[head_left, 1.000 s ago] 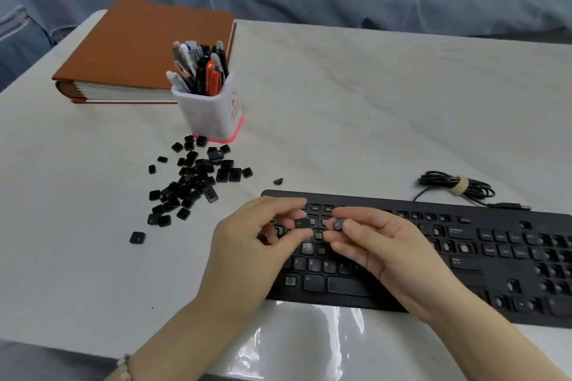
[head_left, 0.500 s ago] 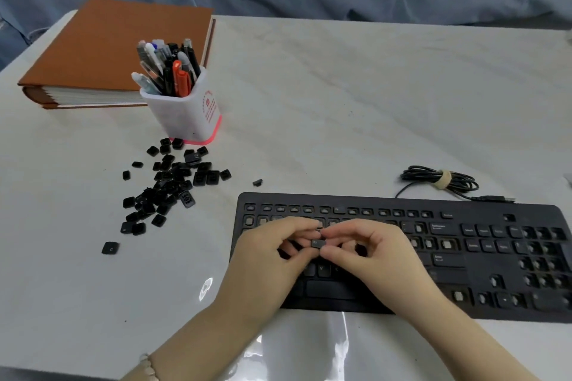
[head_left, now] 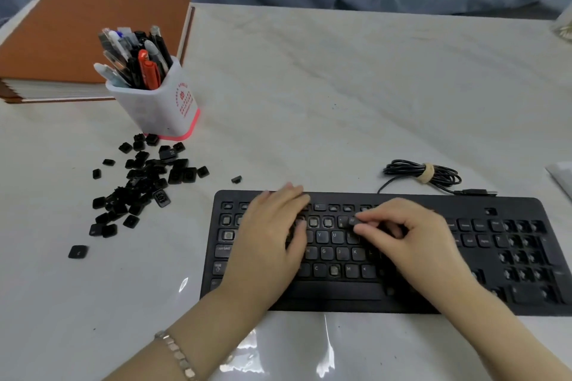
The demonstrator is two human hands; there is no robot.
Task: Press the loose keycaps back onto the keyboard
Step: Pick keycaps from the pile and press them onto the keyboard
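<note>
A: Where was the cap?
B: In the right hand [head_left: 411, 244], pinched between thumb and forefinger. The fingers [head_left: 378, 218] were curled close round it, and the cap [head_left: 352, 221] hung over the number row, just right of the frame's middle

A: And the left hand [head_left: 269, 235]?
B: It lay flat on the keyboard [head_left: 510, 204] with its fingers stretched toward the top row. It held nothing I could see, and I couldn't tell whether it pressed a key

A: How would you have seated it well?
B: I'd have found the bare socket first, then squared the cap to its neighbours with the legend upright. I'd have lowered it level and pushed straight down on its middle until it clicked. A tilted push could have bent the clips. The flat hand could have kept the keyboard from sliding on the bench [head_left: 340, 102]

A: Much left to do?
B: I thought so. A pile [head_left: 142, 182] of caps lay at the left of the frame, below the cup [head_left: 154, 108], and many sockets at the right stood bare
</note>
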